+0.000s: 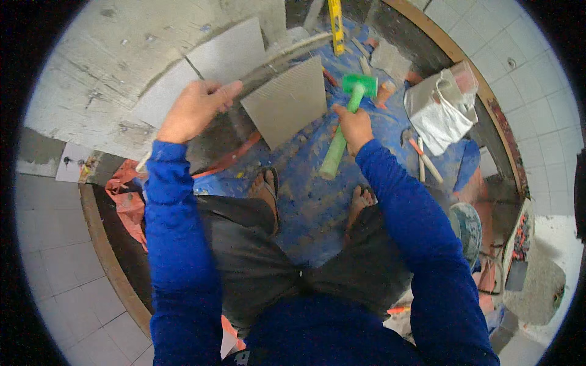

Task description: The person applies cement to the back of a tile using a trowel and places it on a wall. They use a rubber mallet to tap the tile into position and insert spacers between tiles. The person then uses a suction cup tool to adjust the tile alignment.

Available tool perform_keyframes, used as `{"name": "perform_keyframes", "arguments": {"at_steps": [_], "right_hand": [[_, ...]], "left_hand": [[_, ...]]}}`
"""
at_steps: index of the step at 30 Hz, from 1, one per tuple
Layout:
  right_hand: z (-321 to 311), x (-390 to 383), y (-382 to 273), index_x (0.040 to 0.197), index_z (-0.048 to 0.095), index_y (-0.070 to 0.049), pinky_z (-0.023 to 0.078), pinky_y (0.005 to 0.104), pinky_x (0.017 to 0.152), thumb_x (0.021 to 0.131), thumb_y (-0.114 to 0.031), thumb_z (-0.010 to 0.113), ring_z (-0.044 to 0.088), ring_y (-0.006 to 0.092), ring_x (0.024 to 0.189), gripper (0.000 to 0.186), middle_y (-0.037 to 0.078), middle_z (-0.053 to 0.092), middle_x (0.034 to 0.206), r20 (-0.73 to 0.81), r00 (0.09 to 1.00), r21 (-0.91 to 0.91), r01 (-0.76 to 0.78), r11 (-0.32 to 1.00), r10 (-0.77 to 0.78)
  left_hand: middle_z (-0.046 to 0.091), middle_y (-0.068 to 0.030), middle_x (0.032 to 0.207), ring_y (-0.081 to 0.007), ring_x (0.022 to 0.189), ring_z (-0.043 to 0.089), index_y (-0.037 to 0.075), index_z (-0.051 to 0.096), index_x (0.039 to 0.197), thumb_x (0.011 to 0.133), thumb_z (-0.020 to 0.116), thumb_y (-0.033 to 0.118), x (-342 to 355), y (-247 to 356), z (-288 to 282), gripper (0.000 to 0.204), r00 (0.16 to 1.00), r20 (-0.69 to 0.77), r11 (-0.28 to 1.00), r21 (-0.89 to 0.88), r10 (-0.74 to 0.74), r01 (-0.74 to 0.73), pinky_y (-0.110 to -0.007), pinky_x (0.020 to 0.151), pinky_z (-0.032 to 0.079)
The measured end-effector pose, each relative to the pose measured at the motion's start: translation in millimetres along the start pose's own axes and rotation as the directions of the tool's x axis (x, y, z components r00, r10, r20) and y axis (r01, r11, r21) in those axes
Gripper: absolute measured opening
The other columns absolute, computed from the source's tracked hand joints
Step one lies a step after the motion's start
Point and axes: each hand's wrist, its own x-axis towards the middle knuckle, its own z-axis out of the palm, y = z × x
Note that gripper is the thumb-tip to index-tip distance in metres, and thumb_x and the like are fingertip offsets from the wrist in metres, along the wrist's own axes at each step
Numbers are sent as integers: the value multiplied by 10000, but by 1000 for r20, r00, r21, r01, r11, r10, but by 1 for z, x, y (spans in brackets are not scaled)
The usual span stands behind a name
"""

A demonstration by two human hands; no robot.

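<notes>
My left hand (198,107), fingers loosely bent and apart, hovers by two white tiles (226,49) on the concrete wall at upper left; I make out nothing held in it. My right hand (356,127) is closed round the pale green handle of a mallet with a bright green head (368,85), held over the blue tarp (311,213). Between my hands, a grey tile (284,100) with a finely ridged face leans near the wall's foot.
A yellow level (336,30) stands at the far end. A white bag (433,113), a hammer (430,165) and a bucket (464,229) sit at right. Orange sheeting (122,201) lies left. Brown ledges edge both sides, with tiled surfaces beyond. My sandalled feet stand on the tarp.
</notes>
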Motion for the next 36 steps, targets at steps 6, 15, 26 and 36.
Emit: {"name": "perform_keyframes", "arguments": {"at_steps": [6,15,26,36], "right_hand": [[-58,6,157,1002,634,66,544,428,514,905,-131,705,679,278,580,231,156,681,736,16,948,285,-310,907,319],[-68,-10,316,916,785,-90,557,539,751,855,-357,697,727,387,869,288,173,765,950,38,995,-903,-4,429,89],[-28,-87,-21,1476,495,15,564,350,878,1017,-231,635,692,218,932,539,128,682,1151,406,870,-341,428,837,-279],[-79,-94,-49,1357,619,-11,515,291,683,1014,-141,644,622,128,723,368,60,676,852,260,953,-877,300,375,-153]], "left_hand": [[600,-78,690,-129,694,512,-33,701,863,955,717,464,-28,43,-15,506,982,-123,989,-5,146,-148,-344,647,457],[728,-48,917,-145,853,653,37,738,949,1064,602,303,-136,-86,33,320,865,-487,809,-555,-125,-196,-314,835,512],[664,-180,1240,-368,1159,628,102,677,1232,904,672,254,-110,-261,317,362,834,-333,883,6,-440,469,-480,956,509],[615,-190,1259,-399,1209,567,118,662,1224,883,675,221,-76,-279,343,356,755,-449,834,36,-478,550,-517,986,485]]}}
